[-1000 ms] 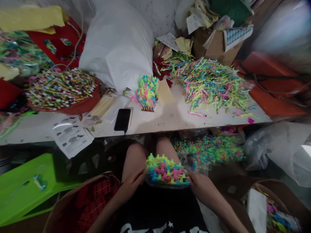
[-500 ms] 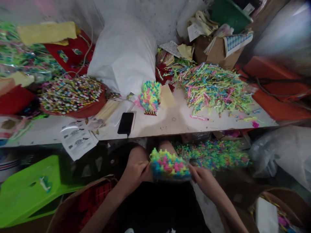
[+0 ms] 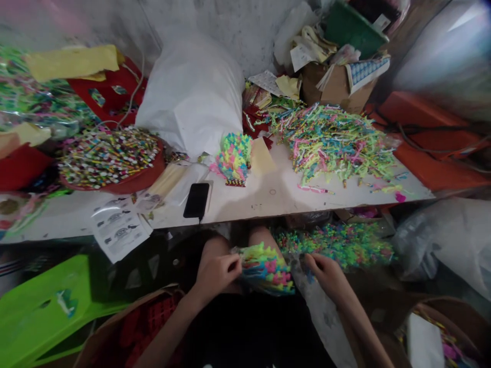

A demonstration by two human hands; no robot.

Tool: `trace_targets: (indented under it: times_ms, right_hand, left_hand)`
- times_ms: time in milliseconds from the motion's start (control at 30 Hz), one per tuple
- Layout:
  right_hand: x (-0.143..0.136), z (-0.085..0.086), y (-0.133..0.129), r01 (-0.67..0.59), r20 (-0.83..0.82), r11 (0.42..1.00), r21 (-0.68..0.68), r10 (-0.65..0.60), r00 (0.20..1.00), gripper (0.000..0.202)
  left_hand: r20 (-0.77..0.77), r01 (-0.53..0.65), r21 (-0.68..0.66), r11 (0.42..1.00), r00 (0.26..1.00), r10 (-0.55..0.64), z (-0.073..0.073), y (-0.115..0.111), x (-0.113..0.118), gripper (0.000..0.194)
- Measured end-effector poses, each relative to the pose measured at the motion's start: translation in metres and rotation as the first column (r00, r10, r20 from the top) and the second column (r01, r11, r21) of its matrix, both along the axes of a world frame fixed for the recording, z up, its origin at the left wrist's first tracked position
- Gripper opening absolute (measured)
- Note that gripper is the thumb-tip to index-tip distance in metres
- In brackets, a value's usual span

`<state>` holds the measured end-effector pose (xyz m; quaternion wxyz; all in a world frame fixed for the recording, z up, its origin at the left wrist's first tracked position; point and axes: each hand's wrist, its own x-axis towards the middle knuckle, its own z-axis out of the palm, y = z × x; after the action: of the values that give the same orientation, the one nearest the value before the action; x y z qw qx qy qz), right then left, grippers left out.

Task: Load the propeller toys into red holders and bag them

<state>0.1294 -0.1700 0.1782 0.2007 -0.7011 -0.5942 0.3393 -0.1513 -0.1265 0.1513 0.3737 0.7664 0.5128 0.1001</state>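
Observation:
Over my lap is a clear plastic bag packed with colourful small-ended sticks (image 3: 266,268) in yellow, pink and blue; their exact kind is too blurred to tell. My left hand (image 3: 219,271) is closed, pinching the bag's left edge between thumb and fingers. On the other side, my right hand (image 3: 326,273) is closed with thumb against fingers on a loose, see-through part of the plastic (image 3: 301,263). The bundle tilts down to the right. On the table beyond it stands a similar bright bundle (image 3: 233,158) beside a yellow paper (image 3: 262,156).
A white table (image 3: 268,202) crosses ahead, bearing a phone (image 3: 197,200), a red basin of sticks (image 3: 153,176), a white sack (image 3: 192,97) and a heap of colourful pieces (image 3: 337,145). A green stool (image 3: 46,306) is left. Printed sheets (image 3: 123,230) overhang the table edge.
The bundle has tilted from level to right end down. My right hand has moved slightly right and away from the sticks, with slack plastic between. The camera view has shifted slightly.

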Motion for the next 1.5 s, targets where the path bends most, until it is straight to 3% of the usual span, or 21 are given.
trace_targets:
  times_ms: [133,200,300,467,600,700,800,867,967,1100,1233,1367,1500]
  right_hand:
    - [-0.02,-0.004,-0.007,-0.079,-0.115,0.996,0.047,0.084,0.99,0.032]
    - [-0.036,-0.007,-0.013,-0.135,-0.148,0.988,0.072,0.145,0.978,0.028]
    - [-0.057,-0.018,-0.022,-0.265,-0.114,0.961,0.083,0.274,0.955,0.023]
    - [-0.085,-0.055,-0.025,-0.483,0.031,0.867,0.126,0.483,0.875,0.027]
    - [-0.104,-0.078,-0.027,-0.525,0.112,0.84,0.137,0.514,0.851,0.027]
    - [-0.113,-0.082,-0.032,-0.541,0.148,0.826,0.161,0.521,0.84,0.024]
    - [-0.115,-0.08,-0.038,-0.576,0.158,0.795,0.19,0.555,0.817,0.018]
    - [-0.115,-0.077,-0.041,-0.579,0.14,0.795,0.18,0.562,0.815,0.018]
    - [-0.114,-0.074,-0.047,-0.568,0.109,0.822,0.047,0.561,0.821,0.02]
    - [-0.106,-0.072,-0.057,-0.518,0.154,0.846,-0.126,0.533,0.832,0.023]
    - [-0.082,-0.076,-0.065,-0.424,0.242,0.873,-0.239,0.477,0.845,0.029]
    - [-0.053,-0.091,-0.068,-0.467,0.234,0.875,-0.124,0.484,0.843,0.025]
    - [-0.037,-0.105,-0.069,-0.573,0.326,0.816,0.073,0.523,0.787,0.018]
  left_hand:
    - [0.118,-0.04,-0.147,0.988,0.991,0.057,-0.029,0.001,0.004,0.032]
    - [0.175,-0.069,-0.195,0.978,0.979,0.104,-0.036,-0.002,0.003,0.036]
    - [0.172,-0.135,-0.23,0.964,0.969,0.177,-0.036,-0.009,-0.004,0.036]
    - [0.17,-0.152,-0.23,0.961,0.966,0.194,-0.03,-0.018,-0.014,0.036]
    - [0.023,-0.181,-0.078,0.98,0.983,0.183,-0.027,-0.023,-0.015,0.035]
    - [-0.109,-0.073,0.166,0.983,0.99,0.092,-0.019,-0.027,-0.012,0.024]
    - [-0.121,0.138,0.325,0.936,0.987,-0.103,-0.006,-0.031,-0.009,0.021]
    - [-0.143,0.287,0.318,0.904,0.957,-0.253,0.002,-0.033,-0.008,0.022]
    - [-0.189,0.429,0.252,0.867,0.901,-0.391,0.008,-0.034,-0.011,0.019]
    - [-0.267,0.505,0.223,0.834,0.854,-0.446,0.007,-0.031,-0.019,0.024]
    - [-0.382,0.593,0.204,0.779,0.781,-0.494,0.005,-0.029,-0.024,0.023]
    - [-0.531,0.686,0.176,0.706,0.67,-0.519,-0.002,-0.029,-0.026,0.017]
    - [-0.576,0.693,0.208,0.69,0.657,-0.486,-0.005,-0.029,-0.027,0.018]
